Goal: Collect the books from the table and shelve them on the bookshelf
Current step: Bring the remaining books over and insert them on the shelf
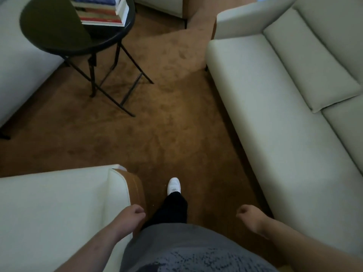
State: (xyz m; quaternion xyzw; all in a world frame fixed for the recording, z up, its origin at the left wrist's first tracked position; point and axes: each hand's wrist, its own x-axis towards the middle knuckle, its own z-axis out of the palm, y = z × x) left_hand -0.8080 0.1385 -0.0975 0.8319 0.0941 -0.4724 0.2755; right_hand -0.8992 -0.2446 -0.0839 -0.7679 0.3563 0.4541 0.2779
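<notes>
Hanging loosely curled, empty — left hand (132, 214), right hand (247, 213); books (102, 13) — lettering blurred.

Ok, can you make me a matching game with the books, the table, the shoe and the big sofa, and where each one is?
Things:
1. stack of books
2. round table
3. white shoe
4. long sofa

Places:
A. on the brown carpet, bottom middle of the view
B. along the right side of the view
C. on top of the round table
D. top left, standing on thin crossed legs

Pairs: 1-C, 2-D, 3-A, 4-B
</notes>
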